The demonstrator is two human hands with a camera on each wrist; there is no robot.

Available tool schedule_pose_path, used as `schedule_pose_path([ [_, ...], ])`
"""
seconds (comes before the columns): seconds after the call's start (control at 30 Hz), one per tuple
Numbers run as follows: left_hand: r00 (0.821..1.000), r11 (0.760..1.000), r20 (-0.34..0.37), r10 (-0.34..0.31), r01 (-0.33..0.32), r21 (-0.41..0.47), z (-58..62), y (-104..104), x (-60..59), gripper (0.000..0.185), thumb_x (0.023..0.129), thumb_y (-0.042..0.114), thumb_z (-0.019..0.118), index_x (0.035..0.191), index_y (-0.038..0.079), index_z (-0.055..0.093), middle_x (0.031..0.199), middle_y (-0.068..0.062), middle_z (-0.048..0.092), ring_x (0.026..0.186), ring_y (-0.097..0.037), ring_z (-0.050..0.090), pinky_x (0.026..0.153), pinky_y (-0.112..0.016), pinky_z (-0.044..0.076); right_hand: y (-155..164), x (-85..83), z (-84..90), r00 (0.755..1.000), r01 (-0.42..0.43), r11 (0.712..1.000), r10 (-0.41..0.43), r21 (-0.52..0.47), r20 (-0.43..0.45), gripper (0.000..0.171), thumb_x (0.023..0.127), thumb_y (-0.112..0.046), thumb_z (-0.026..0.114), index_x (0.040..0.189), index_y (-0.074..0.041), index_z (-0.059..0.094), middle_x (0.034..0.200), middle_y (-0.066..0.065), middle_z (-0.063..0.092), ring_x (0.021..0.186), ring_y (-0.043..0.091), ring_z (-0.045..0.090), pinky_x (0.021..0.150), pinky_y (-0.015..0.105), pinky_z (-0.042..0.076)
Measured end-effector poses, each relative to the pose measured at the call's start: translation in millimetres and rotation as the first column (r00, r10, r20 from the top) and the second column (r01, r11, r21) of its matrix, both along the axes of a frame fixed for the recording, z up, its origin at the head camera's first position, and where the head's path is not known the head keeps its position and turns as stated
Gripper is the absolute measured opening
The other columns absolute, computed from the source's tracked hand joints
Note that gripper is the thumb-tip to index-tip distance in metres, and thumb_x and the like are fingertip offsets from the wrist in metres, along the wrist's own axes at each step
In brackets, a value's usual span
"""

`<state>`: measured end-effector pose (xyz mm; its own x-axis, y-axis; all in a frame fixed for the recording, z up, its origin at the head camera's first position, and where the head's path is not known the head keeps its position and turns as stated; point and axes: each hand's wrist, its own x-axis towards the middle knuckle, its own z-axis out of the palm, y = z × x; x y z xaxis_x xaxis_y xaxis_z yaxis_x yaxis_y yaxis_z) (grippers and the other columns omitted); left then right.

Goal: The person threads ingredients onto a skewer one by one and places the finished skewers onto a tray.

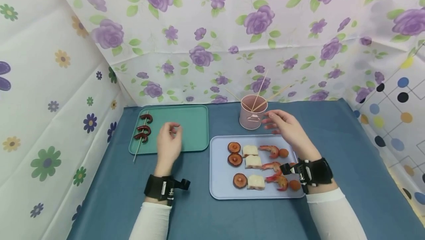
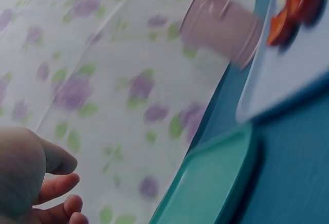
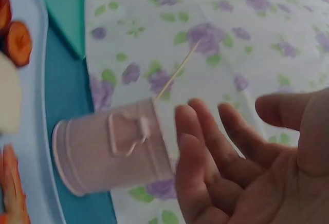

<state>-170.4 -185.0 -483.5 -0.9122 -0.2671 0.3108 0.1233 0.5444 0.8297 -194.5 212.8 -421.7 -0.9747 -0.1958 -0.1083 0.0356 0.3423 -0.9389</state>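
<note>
A: What occupies the right side of the view?
B: The right hand (image 3: 257, 167), palm exposed, fingers (image 3: 193, 131) spread and relaxed, holding nothing.

A: And beside the fingers?
B: A pink cup (image 3: 110, 149) with a small handle, just beside the fingertips; one wooden skewer (image 3: 175, 72) projects from its mouth.

A: Left edge?
B: A pale blue tray (image 3: 33, 147) bearing mushroom slices (image 3: 18, 41).

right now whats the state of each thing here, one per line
left hand: loosely curled, holding nothing, over the green tray
right hand: open, beside the pink cup, holding nothing
pink cup: upright, skewers inside
green tray: holds one loaded skewer
loaded skewer: lying flat, three dark pieces
blue tray: food in rows
</note>
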Motion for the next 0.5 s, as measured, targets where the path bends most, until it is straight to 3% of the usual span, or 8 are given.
schedule_pose_path([
  [0.1,0.995,0.995,0.002,-0.098,0.098,0.001,1.7,23,-4.1,0.015,0.108,0.012,0.063,0.118,0.001,0.069,0.097,-0.015,0.058,0.076,-0.028,0.051,0.074,-0.041,0.040,6,-13.3,-3.4,0.995,0.098,0.995,-0.098,-0.024,0.016,0.064,0.112,-0.056,0.048,0.156,-0.009,0.049,0.141,0.020,0.062,0.124,0.032,0.064,0.100,0.044,0.050],
  [0.23,0.976,0.976,0.001,-0.218,0.218,0.001,2.5,50,-8.2,0.017,0.108,0.012,0.063,0.120,0.001,0.068,0.098,-0.012,0.058,0.076,-0.025,0.051,0.075,-0.039,0.041,10,-35.2,-11.1,0.977,0.211,0.977,-0.211,-0.014,-0.010,0.065,0.113,-0.053,0.048,0.160,-0.009,0.045,0.141,0.018,0.062,0.121,0.028,0.065,0.091,0.036,0.051],
  [0.4,0.946,0.946,0.037,-0.323,0.323,0.013,0.2,75,-17.0,0.024,0.110,0.014,0.061,0.127,-0.002,0.066,0.098,-0.011,0.058,0.078,-0.024,0.053,0.075,-0.039,0.042,12,-60.1,-18.1,0.962,0.267,0.961,-0.262,0.067,-0.078,0.067,0.112,-0.054,0.048,0.161,-0.009,0.047,0.141,0.018,0.063,0.122,0.033,0.066,0.096,0.044,0.052],
  [0.5,0.928,0.932,0.091,-0.360,0.355,0.066,-0.9,87,-24.8,0.027,0.112,0.017,0.059,0.133,0.000,0.064,0.102,-0.011,0.059,0.083,-0.025,0.053,0.078,-0.040,0.042,13,-69.1,-19.1,0.950,0.298,0.948,-0.284,0.110,-0.129,0.066,0.111,-0.057,0.051,0.156,-0.010,0.055,0.139,0.017,0.067,0.122,0.036,0.067,0.101,0.049,0.051],
])
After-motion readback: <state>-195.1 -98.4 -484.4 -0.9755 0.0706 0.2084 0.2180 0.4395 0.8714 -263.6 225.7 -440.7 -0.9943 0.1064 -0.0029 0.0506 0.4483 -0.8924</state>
